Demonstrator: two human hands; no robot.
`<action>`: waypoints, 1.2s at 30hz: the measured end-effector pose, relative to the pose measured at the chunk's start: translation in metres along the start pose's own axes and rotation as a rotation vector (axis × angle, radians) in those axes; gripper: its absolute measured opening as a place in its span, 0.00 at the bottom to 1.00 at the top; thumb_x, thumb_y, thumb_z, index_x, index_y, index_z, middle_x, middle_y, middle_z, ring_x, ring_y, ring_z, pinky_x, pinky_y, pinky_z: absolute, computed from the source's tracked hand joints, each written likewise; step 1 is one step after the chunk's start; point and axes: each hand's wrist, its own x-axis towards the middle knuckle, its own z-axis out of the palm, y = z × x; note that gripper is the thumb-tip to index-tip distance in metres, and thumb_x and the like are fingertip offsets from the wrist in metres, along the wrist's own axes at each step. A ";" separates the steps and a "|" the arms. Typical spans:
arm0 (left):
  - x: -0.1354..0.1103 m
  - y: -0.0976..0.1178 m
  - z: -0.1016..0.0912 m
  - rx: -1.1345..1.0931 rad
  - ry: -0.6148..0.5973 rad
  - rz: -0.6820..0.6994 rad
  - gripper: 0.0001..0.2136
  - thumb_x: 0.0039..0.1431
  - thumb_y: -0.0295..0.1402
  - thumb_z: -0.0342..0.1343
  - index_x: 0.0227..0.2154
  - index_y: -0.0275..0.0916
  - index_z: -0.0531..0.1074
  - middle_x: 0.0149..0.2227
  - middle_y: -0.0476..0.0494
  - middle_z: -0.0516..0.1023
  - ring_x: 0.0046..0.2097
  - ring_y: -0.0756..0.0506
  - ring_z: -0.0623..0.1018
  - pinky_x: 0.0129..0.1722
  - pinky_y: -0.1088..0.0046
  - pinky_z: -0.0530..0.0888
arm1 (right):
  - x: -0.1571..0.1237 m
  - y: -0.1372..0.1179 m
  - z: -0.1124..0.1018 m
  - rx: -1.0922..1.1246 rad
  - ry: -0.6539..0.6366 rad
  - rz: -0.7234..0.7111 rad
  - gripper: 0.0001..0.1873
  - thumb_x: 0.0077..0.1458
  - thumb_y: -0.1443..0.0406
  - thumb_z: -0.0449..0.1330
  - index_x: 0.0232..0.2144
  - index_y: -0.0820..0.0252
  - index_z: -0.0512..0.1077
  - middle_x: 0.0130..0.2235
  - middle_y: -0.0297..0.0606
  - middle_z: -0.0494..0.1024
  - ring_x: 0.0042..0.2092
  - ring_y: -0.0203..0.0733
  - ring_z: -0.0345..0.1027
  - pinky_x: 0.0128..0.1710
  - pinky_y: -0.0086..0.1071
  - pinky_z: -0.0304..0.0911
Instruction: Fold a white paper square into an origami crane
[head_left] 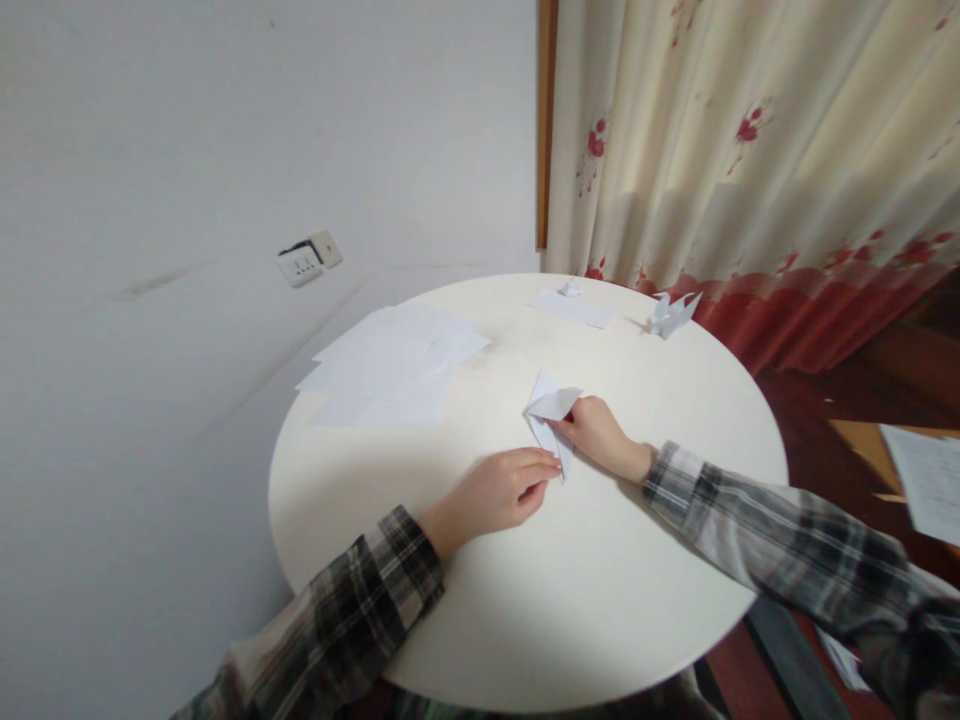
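Note:
A white sheet of folded paper (pixel 553 403), with pointed corners and a raised flap, lies near the middle of the round table. My right hand (pixel 600 432) is closed on its right side, thumb and fingers pinching it by the flap. At the lower tip of the same paper, my left hand (pixel 510 487) has its fingertips together on the edge. The fingers partly cover the paper, so some of its folds are hidden.
Loose white sheets (pixel 390 350) overlap on the left of the white table (pixel 585 620). Toward the back are a folded paper crane (pixel 670 315), a smaller folded paper piece (pixel 570 289) and a flat paper (pixel 574 309). A wall and curtain (pixel 712 150) stand behind.

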 end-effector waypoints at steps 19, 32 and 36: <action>0.000 0.002 -0.001 0.010 0.006 0.007 0.14 0.56 0.23 0.45 0.42 0.37 0.71 0.47 0.43 0.74 0.50 0.48 0.72 0.52 0.70 0.69 | 0.001 -0.005 -0.005 0.059 -0.005 -0.003 0.08 0.53 0.67 0.53 0.30 0.65 0.71 0.33 0.44 0.78 0.33 0.41 0.70 0.32 0.28 0.58; 0.000 0.001 -0.001 0.011 0.012 0.012 0.14 0.56 0.24 0.45 0.42 0.38 0.71 0.46 0.43 0.74 0.50 0.48 0.72 0.52 0.70 0.69 | 0.001 -0.004 -0.002 0.151 0.068 0.002 0.09 0.53 0.65 0.55 0.35 0.64 0.72 0.40 0.45 0.77 0.41 0.44 0.70 0.39 0.31 0.61; 0.000 0.000 0.000 0.013 0.002 0.011 0.14 0.56 0.24 0.45 0.42 0.37 0.71 0.47 0.43 0.74 0.50 0.48 0.72 0.53 0.71 0.68 | 0.001 -0.003 -0.001 0.143 0.073 0.012 0.09 0.53 0.65 0.56 0.35 0.63 0.72 0.40 0.45 0.77 0.41 0.45 0.70 0.39 0.31 0.61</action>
